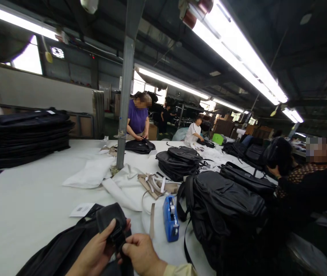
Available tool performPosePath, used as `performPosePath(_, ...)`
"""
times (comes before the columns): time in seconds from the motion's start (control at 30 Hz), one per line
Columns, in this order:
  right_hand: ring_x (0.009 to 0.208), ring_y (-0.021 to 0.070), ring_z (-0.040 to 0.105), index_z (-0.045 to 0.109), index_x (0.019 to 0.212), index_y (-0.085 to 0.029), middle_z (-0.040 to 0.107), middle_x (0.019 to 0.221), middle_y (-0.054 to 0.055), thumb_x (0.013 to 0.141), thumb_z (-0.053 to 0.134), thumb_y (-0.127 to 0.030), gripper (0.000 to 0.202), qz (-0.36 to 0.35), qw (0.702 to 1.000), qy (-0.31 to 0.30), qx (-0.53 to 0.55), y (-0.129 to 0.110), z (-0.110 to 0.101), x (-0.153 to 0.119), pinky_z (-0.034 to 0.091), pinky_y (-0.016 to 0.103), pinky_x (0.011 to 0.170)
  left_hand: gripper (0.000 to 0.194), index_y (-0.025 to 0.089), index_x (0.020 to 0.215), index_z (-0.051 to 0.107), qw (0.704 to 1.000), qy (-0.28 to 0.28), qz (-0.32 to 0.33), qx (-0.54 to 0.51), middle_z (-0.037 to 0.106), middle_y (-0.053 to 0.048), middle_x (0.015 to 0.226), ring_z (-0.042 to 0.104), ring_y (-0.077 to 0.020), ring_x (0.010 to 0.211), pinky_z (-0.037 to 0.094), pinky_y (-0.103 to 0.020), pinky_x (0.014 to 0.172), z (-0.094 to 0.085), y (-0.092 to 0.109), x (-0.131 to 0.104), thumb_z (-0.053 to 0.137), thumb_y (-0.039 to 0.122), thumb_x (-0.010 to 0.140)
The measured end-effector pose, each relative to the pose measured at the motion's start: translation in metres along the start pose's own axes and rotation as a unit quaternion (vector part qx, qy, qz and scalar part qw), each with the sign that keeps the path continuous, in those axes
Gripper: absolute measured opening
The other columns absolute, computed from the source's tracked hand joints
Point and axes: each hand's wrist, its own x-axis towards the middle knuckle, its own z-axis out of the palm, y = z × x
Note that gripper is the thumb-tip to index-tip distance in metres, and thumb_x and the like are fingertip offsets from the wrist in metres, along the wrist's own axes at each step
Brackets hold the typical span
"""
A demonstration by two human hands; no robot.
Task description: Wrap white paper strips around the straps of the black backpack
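Note:
A black backpack (62, 249) lies on the white table (22, 199) right in front of me, at the bottom of the view. My left hand (96, 253) and my right hand (140, 255) both pinch its black shoulder strap (110, 216), which curls up between them. My left thumb presses on a small black buckle on the strap. A blue tape dispenser (170, 218) stands just right of my hands.
More black backpacks (223, 203) pile at the right, and a tall stack of flat black pieces (22, 134) sits at far left. White cloth (105, 176) and paper strips surround a metal post (124, 96). A person (309, 180) works at right; others stand at the far side.

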Motion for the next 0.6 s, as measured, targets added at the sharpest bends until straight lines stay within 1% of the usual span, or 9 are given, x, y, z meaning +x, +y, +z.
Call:
performPosePath(0.1,0.05,0.0137,0.057,0.066,0.076,-0.015,0.068,0.064,0.003,0.06,0.07,-0.036,0.026,0.013,1.0,-0.017,-0.018,-0.005,-0.004,-0.008,0.043,0.026,0.054,0.026,0.002,0.106,0.071,1.0,-0.014,0.022,0.016,0.076,-0.021,0.102,0.075,-0.0258,0.088,0.063,-0.03,0.072,0.001,0.004,-0.001,0.068,0.021,0.088)
performPosePath(0.17,0.05,0.0128,0.056,0.068,0.078,-0.015,0.067,0.064,0.002,0.061,0.071,-0.036,0.027,0.009,0.999,-0.012,-0.029,-0.008,-0.003,-0.009,0.041,0.025,0.053,0.026,0.002,0.102,0.072,1.0,-0.024,0.01,0.013,0.077,-0.02,0.099,0.074,-0.0246,0.085,0.062,-0.029,0.069,0.003,0.004,-0.001,0.068,0.024,0.089)
performPosePath(0.23,0.051,0.0125,0.056,0.069,0.076,-0.014,0.066,0.062,0.001,0.063,0.072,-0.034,0.023,-0.012,0.999,-0.009,-0.031,-0.016,0.002,-0.007,0.042,0.025,0.054,0.028,0.002,0.101,0.072,0.999,-0.034,-0.008,0.006,0.077,-0.019,0.093,0.072,-0.0222,0.072,0.06,-0.028,0.057,0.004,0.0,-0.002,0.065,0.028,0.09)
performPosePath(0.3,0.053,0.0127,0.057,0.069,0.072,-0.014,0.066,0.062,0.001,0.063,0.073,-0.034,0.022,-0.031,0.999,-0.018,-0.019,-0.025,0.008,-0.003,0.043,0.026,0.056,0.033,0.002,0.102,0.072,0.999,-0.042,-0.017,0.008,0.075,-0.016,0.082,0.063,-0.0166,0.051,0.049,-0.025,0.04,0.006,-0.002,-0.003,0.063,0.032,0.092)
performPosePath(0.37,0.054,0.0134,0.058,0.068,0.074,-0.014,0.068,0.065,0.002,0.063,0.075,-0.037,0.026,-0.033,0.999,-0.036,-0.003,-0.031,0.01,-0.001,0.046,0.027,0.058,0.035,0.002,0.102,0.072,0.999,-0.045,-0.012,0.014,0.074,-0.015,0.077,0.054,-0.0131,0.04,0.04,-0.023,0.032,0.008,0.0,-0.003,0.062,0.034,0.092)
performPosePath(0.43,0.054,0.014,0.059,0.069,0.08,-0.014,0.07,0.069,0.003,0.062,0.077,-0.041,0.033,-0.022,0.999,-0.048,0.002,-0.03,0.008,0.0,0.047,0.028,0.059,0.032,0.002,0.1,0.071,0.999,-0.035,0.0,0.019,0.075,-0.017,0.081,0.061,-0.0161,0.046,0.046,-0.025,0.037,0.011,0.007,-0.004,0.063,0.032,0.092)
performPosePath(0.53,0.055,0.0152,0.061,0.068,0.082,-0.014,0.071,0.07,0.003,0.062,0.079,-0.045,0.038,0.006,0.998,-0.057,-0.016,-0.025,0.002,0.0,0.048,0.029,0.059,0.025,0.004,0.102,0.07,0.999,-0.011,0.026,0.015,0.076,-0.019,0.091,0.072,-0.0219,0.069,0.059,-0.029,0.059,0.015,0.021,-0.007,0.062,0.027,0.093)
performPosePath(0.57,0.055,0.0156,0.062,0.067,0.08,-0.014,0.071,0.07,0.003,0.063,0.08,-0.046,0.038,0.01,0.998,-0.058,-0.024,-0.026,0.002,0.001,0.049,0.029,0.059,0.025,0.004,0.102,0.07,0.999,-0.008,0.03,0.014,0.076,-0.019,0.092,0.073,-0.0225,0.072,0.06,-0.03,0.062,0.017,0.025,-0.007,0.062,0.026,0.093)
performPosePath(0.6,0.056,0.016,0.063,0.067,0.078,-0.015,0.071,0.069,0.003,0.063,0.079,-0.046,0.036,0.008,0.998,-0.058,-0.028,-0.029,0.003,0.002,0.049,0.029,0.059,0.027,0.004,0.103,0.07,0.999,-0.01,0.029,0.016,0.076,-0.019,0.091,0.073,-0.0228,0.071,0.059,-0.03,0.06,0.019,0.028,-0.008,0.062,0.028,0.093)
